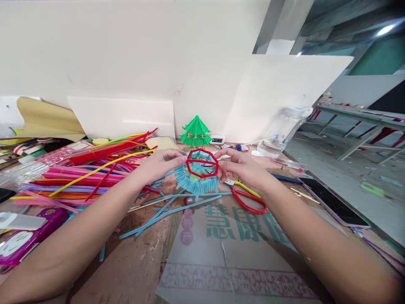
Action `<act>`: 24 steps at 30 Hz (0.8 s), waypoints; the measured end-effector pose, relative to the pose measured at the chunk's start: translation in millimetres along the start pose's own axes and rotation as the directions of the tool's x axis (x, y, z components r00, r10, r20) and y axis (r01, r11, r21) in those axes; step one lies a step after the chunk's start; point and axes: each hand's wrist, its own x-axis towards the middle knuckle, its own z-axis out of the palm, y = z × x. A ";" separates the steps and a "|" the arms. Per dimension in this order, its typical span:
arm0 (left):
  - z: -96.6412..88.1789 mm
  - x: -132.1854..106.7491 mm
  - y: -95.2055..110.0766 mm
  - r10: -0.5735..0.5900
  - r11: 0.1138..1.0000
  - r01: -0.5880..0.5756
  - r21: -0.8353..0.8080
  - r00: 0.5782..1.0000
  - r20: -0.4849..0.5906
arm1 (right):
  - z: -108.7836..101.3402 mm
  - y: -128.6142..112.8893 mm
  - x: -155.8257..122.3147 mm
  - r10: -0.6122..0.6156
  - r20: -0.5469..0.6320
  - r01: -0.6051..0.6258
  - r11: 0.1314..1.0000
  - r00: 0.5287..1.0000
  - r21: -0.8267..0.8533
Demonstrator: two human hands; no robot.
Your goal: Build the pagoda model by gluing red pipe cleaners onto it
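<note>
My left hand [166, 164] and my right hand [238, 168] pinch opposite sides of a red octagonal frame [202, 161] with a bar across its middle. It looks made of pipe cleaners or thin sticks. Behind and below the frame lies a round light-blue fringed piece [188, 183], partly hidden by it. A small model with a green tiered roof [196, 128] stands just beyond. Close to my right hand lie scissors [249, 202] with red and yellow handles. Several loose light-blue strips [171, 215] lie in front of my hands.
Bundles of coloured pipe cleaners [85, 173] and a purple box [41, 236] fill the left. At right are a phone [332, 202] and a clear plastic jug [281, 131]. A printed translucent bag [218, 257] covers the near table; a white board [133, 63] rises behind.
</note>
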 end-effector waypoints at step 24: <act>3.2 6.9 -32.1 -0.177 0.974 0.192 -0.117 0.976 0.127 | -65.8 73.6 20.8 -0.068 -0.009 0.011 0.282 0.998 -0.959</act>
